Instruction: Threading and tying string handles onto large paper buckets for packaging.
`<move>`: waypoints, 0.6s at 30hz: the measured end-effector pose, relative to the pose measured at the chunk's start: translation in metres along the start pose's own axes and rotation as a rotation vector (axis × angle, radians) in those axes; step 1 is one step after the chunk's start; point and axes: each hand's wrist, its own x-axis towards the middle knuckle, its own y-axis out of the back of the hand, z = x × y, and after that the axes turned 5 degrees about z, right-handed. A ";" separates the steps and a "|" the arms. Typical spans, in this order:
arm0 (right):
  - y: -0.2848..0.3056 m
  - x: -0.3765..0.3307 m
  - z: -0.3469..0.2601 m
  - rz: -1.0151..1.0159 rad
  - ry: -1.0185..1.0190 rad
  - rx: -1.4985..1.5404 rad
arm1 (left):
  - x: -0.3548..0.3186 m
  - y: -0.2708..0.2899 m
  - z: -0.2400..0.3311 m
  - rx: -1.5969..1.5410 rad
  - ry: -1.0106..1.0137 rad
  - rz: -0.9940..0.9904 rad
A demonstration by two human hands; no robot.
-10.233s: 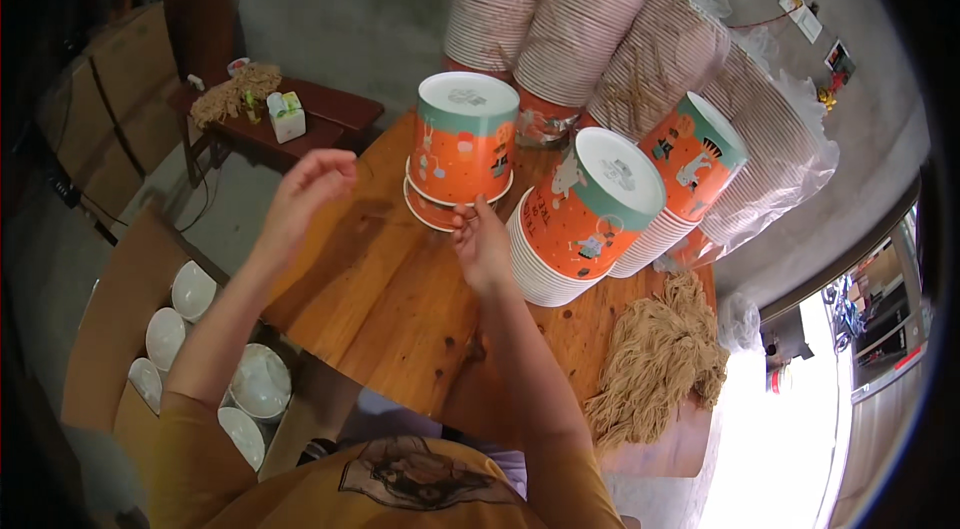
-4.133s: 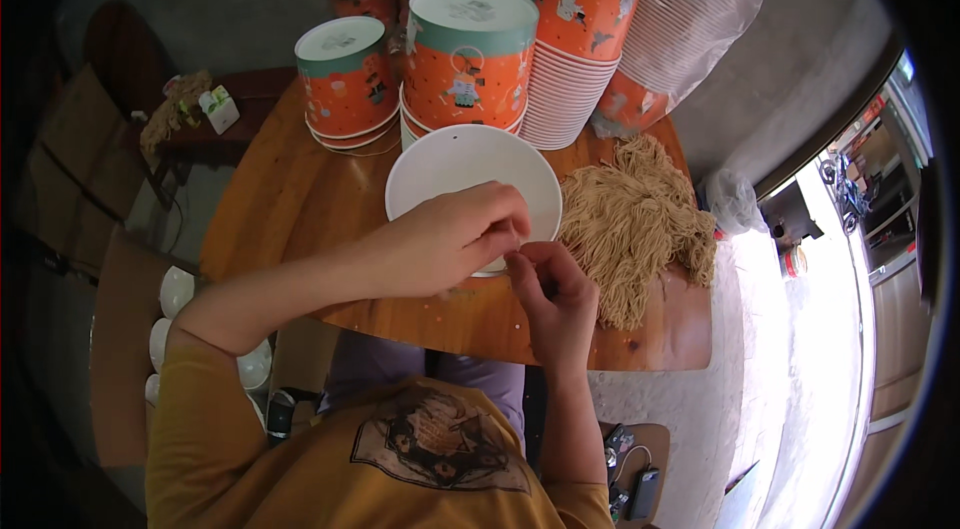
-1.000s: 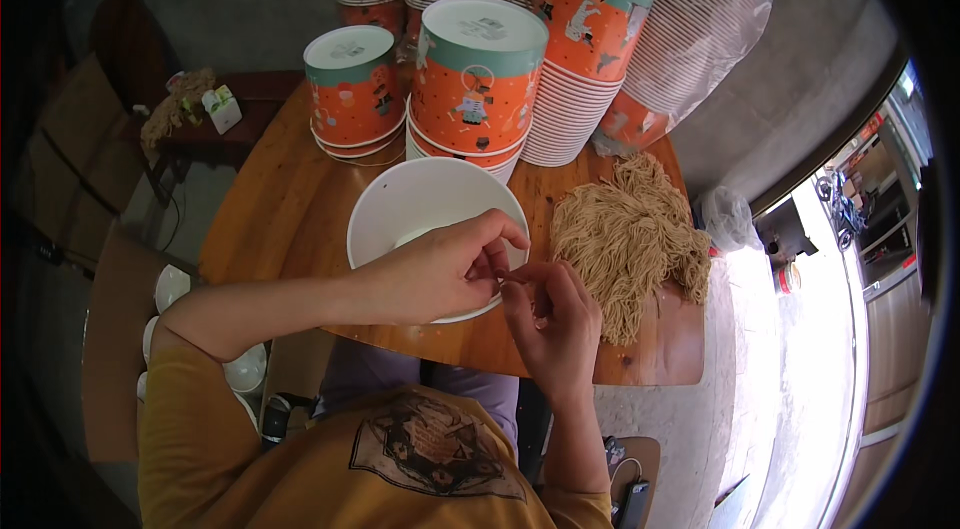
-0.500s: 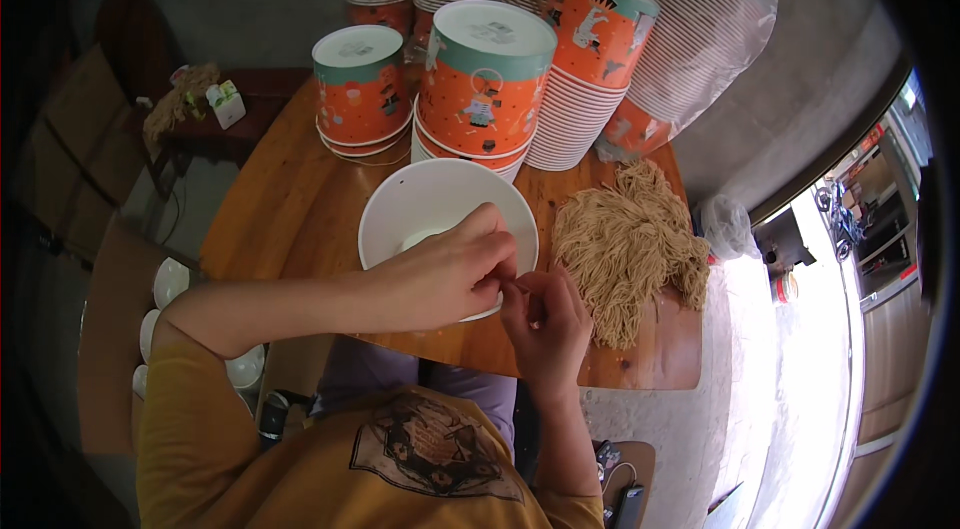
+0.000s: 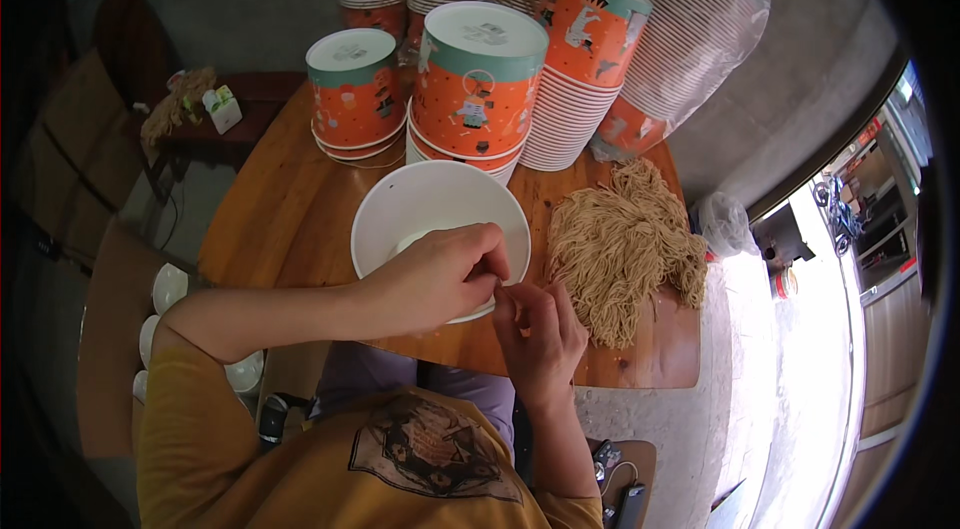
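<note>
A white bowl [image 5: 430, 214] sits at the centre of the frame on a wooden table [image 5: 270, 219], close to the table's near edge. The bowl is round, plain white inside, with a smooth rim; its interior shows nothing but a paler patch just beside the knuckles. The left hand [image 5: 435, 274] lies over the bowl's lower rim, fingers curled inward and pinched at the rim's right side — whether anything is held between the fingertips cannot be told. The right hand [image 5: 540, 329] sits just below and to the right of the bowl, fingers bent upward and meeting the left fingertips at the rim; its grip is likewise unclear. Right of the bowl, a loose heap of pale tan dried noodles [image 5: 625, 249] spreads over the table. Above the bowl stand stacks of orange paper cups [image 5: 475, 89] with teal bands and white bases, turned upside down — one shorter stack [image 5: 352, 94] in the upper left, one leaning stack [image 5: 580, 59] to the right. Further stacks in clear plastic wrap [image 5: 700, 19] fill the top of the frame. At the lower left edge, several white bowls [image 5: 165, 289] rest in a cardboard box.
</note>
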 end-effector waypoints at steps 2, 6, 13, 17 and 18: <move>0.000 -0.003 0.001 0.009 -0.016 -0.009 | 0.001 0.000 0.004 -0.038 0.057 -0.019; 0.001 -0.005 0.001 0.014 -0.044 0.019 | 0.005 -0.002 0.003 -0.107 -0.027 -0.009; 0.003 -0.006 -0.002 -0.001 -0.242 0.155 | 0.002 -0.004 -0.003 -0.158 -0.012 -0.028; 0.003 -0.005 -0.001 -0.006 -0.250 0.162 | 0.000 -0.001 -0.002 0.039 -0.060 -0.001; 0.003 -0.005 -0.001 -0.007 -0.250 0.163 | 0.000 0.000 0.000 0.009 -0.018 -0.018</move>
